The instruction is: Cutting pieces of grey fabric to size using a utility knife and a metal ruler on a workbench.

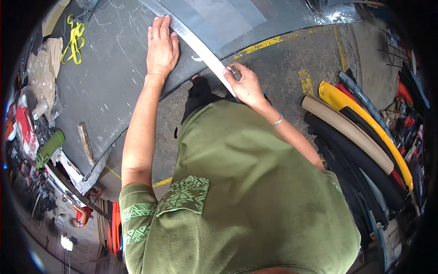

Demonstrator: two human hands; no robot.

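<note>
My left hand (163,50) lies flat on the dark grey table (114,68), fingers stretched out, its fingertips at the edge of a long pale straightedge (200,50). The straightedge runs slantwise from the far edge of the view down to near my waist, along a grey translucent sheet (228,23). At its near end my right hand (246,86) is closed round a small grey-handled tool (235,73) with a thin tip; its exact kind cannot be made out. A small white scrap (197,59) sticks out beside the straightedge.
A yellow strap (74,39) and a piece of wood (86,143) lie on the table's left. Plastic-wrapped goods (48,68) crowd its left edge. Rolls of material, including a yellow one (360,118) and a beige one (346,132), stand at my right. Another person (83,216) is far off at lower left.
</note>
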